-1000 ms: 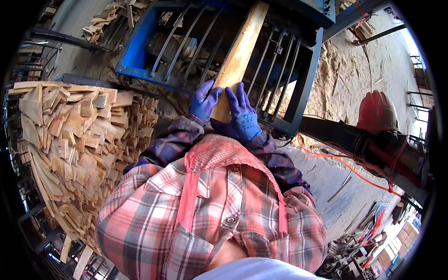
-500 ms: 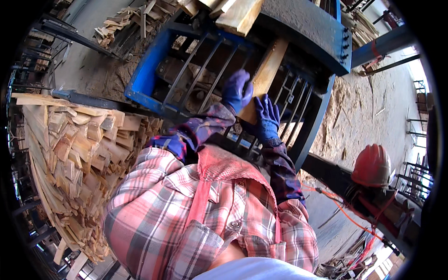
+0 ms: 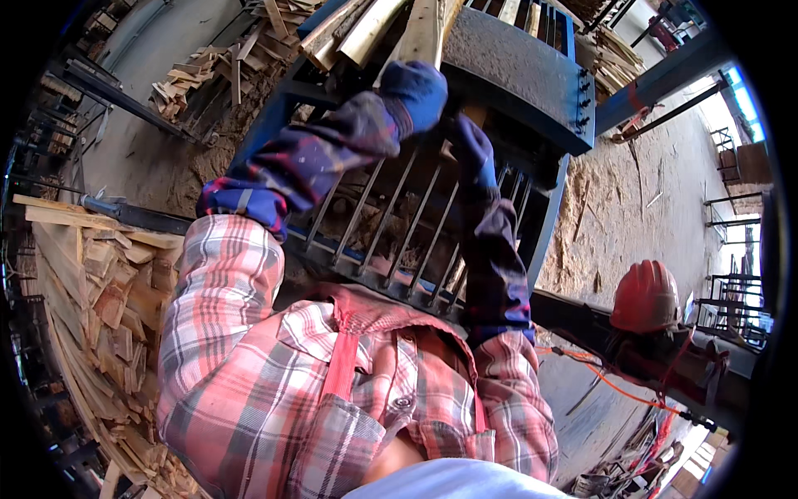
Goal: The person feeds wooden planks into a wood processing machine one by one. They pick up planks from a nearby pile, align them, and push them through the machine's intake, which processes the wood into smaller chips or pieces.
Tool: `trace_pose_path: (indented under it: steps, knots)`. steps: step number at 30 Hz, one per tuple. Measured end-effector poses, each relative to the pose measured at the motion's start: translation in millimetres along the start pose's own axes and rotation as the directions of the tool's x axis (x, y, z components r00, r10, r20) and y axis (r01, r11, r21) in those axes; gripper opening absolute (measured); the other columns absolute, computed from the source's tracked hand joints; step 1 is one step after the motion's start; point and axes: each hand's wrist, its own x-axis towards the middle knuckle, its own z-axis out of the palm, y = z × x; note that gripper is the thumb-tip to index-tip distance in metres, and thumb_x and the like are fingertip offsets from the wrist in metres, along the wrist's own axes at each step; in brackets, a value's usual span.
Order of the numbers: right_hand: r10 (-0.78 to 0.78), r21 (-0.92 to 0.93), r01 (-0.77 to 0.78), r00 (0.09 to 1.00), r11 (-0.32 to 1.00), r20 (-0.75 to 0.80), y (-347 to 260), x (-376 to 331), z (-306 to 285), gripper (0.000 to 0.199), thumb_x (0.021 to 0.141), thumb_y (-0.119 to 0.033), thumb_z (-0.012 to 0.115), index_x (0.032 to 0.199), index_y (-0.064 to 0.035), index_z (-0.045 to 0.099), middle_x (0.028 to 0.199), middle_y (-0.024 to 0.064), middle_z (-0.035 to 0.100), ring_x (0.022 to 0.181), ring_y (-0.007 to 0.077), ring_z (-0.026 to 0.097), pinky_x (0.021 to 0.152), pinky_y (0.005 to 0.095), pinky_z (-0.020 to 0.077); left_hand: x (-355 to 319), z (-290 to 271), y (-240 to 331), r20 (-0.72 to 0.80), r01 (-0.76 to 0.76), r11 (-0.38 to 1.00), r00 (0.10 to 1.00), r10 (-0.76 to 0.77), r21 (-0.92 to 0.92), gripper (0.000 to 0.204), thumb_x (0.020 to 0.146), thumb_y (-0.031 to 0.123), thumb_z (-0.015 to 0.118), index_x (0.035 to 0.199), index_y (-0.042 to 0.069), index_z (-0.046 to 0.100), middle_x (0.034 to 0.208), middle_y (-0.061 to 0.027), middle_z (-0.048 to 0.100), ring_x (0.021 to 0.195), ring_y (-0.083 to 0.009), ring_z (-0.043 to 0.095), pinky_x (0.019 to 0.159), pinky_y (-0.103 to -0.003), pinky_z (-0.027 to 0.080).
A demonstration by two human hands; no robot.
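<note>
My left hand (image 3: 413, 96), in a blue-purple glove, is closed over the near end of a pale wooden board (image 3: 422, 37) lying on top of the blue machine. Its fingertips are hidden behind the back of the hand. My right hand (image 3: 474, 154), gloved alike, reaches toward the machine's dark opening, close to the end of another board (image 3: 475, 116) that is mostly under the hood. How its fingers lie is hard to make out in the shadow. Dark metal bars (image 3: 403, 220) run below both hands.
The machine's dusty hood (image 3: 511, 66) spans the far side. More boards (image 3: 341, 37) rest left of it. A large stack of wood pieces (image 3: 104, 299) stands at my left. A red hard hat (image 3: 647, 297) sits on a dark beam at right, near an orange cord (image 3: 632, 397). Sawdust covers the floor.
The lower board has slid away from me under the hood. My left hand has left it and moved up to a board on top; my right hand has moved forward toward the opening.
</note>
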Motion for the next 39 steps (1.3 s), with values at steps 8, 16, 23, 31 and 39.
trace_pose_path:
  steps: [8,16,23,31,39]
  knots:
    - [-0.609,-0.611,0.483,0.793,0.627,0.002,66.9,-86.8,30.7,0.011,0.095,-0.013,0.057,0.101,-0.006,0.064,0.085,0.0068,0.066,0.076,0.0178,0.062,0.064,0.0317,0.0497,-175.3,-73.7,73.5,0.04,-0.037,0.532,0.99,0.133,-0.846,0.033,0.076,0.022,0.069,0.099,0.0,0.062,0.094,-0.0183,0.064,0.089,-0.0358,0.063,0.074,-0.043,0.051]
    - [-0.128,0.066,0.147,0.964,0.987,-0.233,108.6,-224.0,44.6,0.034,0.092,-0.026,0.064,0.112,0.001,0.064,0.096,0.0088,0.067,0.087,0.0178,0.062,0.075,0.0309,0.0498,-307.8,8.4,181.9,0.351,0.444,0.065,0.782,-0.516,-0.894,0.042,0.094,0.027,0.061,0.123,-0.004,0.057,0.114,-0.0212,0.066,0.109,-0.028,0.063,0.091,-0.033,0.049]
    - [-0.033,-0.339,0.085,0.987,0.937,0.156,11.4,-257.6,42.1,0.084,0.076,-0.039,0.079,0.137,0.0041,0.039,0.136,0.0271,0.044,0.125,0.0349,0.047,0.102,0.0417,0.042,-290.5,29.9,155.1,0.563,0.371,-0.482,0.749,-0.349,-0.793,0.042,0.092,0.025,0.064,0.124,-0.002,0.059,0.103,-0.0089,0.068,0.093,-0.0109,0.059,0.084,-0.027,0.049]
    - [-0.288,-0.904,0.299,0.934,0.306,0.212,62.0,-236.8,43.6,0.096,0.063,-0.048,0.08,0.141,-0.0098,0.04,0.144,0.029,0.036,0.13,0.0397,0.043,0.1,0.0431,0.0431,-247.9,60.3,141.9,0.287,0.5,0.621,0.863,-0.416,-0.604,0.036,0.091,0.039,0.058,0.083,0.004,0.067,0.086,-0.0231,0.067,0.077,-0.0416,0.064,0.069,-0.044,0.053]
    - [-0.264,-0.896,0.311,0.936,0.316,0.232,74.3,-155.1,7.3,0.097,0.062,-0.053,0.079,0.141,-0.0112,0.041,0.146,0.0287,0.036,0.133,0.0377,0.04,0.111,0.0471,0.0258,-161.0,120.2,138.5,0.682,0.652,0.711,0.647,-0.341,-0.262,0.052,0.089,0.049,0.052,0.09,0.0,0.071,0.101,-0.0242,0.068,0.093,-0.0392,0.067,0.082,-0.048,0.053]
